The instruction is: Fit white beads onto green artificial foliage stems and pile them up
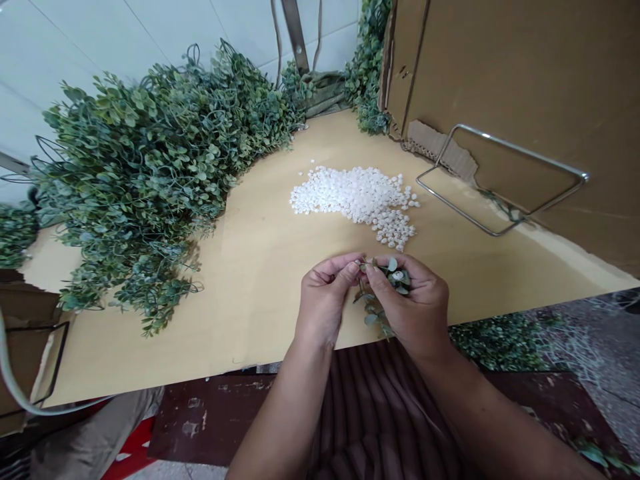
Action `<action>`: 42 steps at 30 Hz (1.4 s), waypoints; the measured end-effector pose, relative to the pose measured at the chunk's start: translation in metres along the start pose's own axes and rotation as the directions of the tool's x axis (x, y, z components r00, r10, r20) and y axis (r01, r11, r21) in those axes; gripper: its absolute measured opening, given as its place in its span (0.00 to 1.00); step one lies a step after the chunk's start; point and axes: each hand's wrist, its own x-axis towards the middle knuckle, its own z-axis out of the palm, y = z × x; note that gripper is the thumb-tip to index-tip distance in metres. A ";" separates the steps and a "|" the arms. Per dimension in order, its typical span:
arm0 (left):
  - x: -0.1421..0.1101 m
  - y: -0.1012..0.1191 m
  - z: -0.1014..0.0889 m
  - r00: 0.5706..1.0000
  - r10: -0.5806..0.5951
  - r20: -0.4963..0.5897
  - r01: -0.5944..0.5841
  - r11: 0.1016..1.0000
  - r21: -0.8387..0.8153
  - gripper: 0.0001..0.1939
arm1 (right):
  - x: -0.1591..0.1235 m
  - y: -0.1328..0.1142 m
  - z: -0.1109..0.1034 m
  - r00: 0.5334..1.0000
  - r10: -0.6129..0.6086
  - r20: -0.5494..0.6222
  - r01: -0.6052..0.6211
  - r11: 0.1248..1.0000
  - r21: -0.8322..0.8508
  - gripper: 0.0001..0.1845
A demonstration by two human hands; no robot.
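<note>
Above the table's near edge, my left hand [327,287] and my right hand [413,297] meet over a small artificial leaf sprig [373,319]. The right thumb and fingers are closed round its stem, with green leaves showing between and below them. My left thumb and forefinger pinch at the sprig's tip; whether a small piece is between them is too fine to tell. One whitish bead-like piece [398,275] shows among the leaves at my right fingers. Just beyond both hands lies a loose heap of small white bead-like pieces [357,193].
A large pile of artificial greenery [165,147] covers the table's left side. At the right stands a cardboard box [520,87], with a metal wire frame [500,230] leaning by it. The tan tabletop [250,287] ends just before my body. More greenery [500,343] lies on the floor.
</note>
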 end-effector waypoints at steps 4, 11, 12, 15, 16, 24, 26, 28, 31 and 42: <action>0.000 0.000 0.001 1.000 -0.012 0.011 0.013 1.000 -0.016 0.09 | -0.001 0.000 -0.001 0.999 -0.031 0.026 0.032 0.999 -0.039 0.04; 0.003 0.001 -0.004 0.994 0.022 0.106 -0.031 0.996 0.084 0.09 | 0.002 -0.003 -0.002 0.999 0.000 0.033 0.000 1.000 0.000 0.04; 0.003 0.002 -0.006 0.994 0.026 0.110 -0.037 0.994 0.098 0.09 | 0.003 -0.003 -0.002 0.999 0.018 0.048 -0.019 1.000 0.025 0.05; 0.001 0.008 -0.014 0.990 0.140 0.027 -0.142 0.971 0.191 0.10 | 0.005 -0.001 -0.003 0.994 0.075 0.080 -0.084 0.989 0.122 0.04; 0.000 0.010 -0.016 0.983 0.181 -0.005 -0.175 0.956 0.237 0.11 | 0.006 0.001 -0.003 0.992 0.094 0.080 -0.106 0.982 0.159 0.04; 0.003 0.011 -0.005 0.969 -0.062 0.240 -0.024 0.941 0.337 0.17 | 0.008 0.006 -0.011 0.986 -0.002 0.167 -0.063 0.922 0.382 0.05; 0.005 0.011 -0.005 0.980 -0.039 0.193 -0.019 0.957 0.288 0.18 | 0.011 -0.001 -0.025 0.947 -0.124 0.296 0.004 0.926 0.377 0.05; 0.006 0.013 -0.007 0.987 -0.021 0.157 -0.020 0.966 0.259 0.19 | 0.014 -0.010 -0.042 0.829 -0.251 0.500 0.069 0.933 0.353 0.07; 0.004 0.015 -0.008 0.989 -0.004 0.147 -0.031 0.971 0.238 0.19 | 0.020 -0.020 -0.060 0.691 -0.283 0.665 0.071 0.942 0.328 0.17; 0.000 0.012 -0.006 0.965 -0.059 0.257 -0.005 0.970 0.242 0.18 | 0.025 -0.013 -0.035 0.831 -0.408 0.379 0.493 0.855 -0.161 0.14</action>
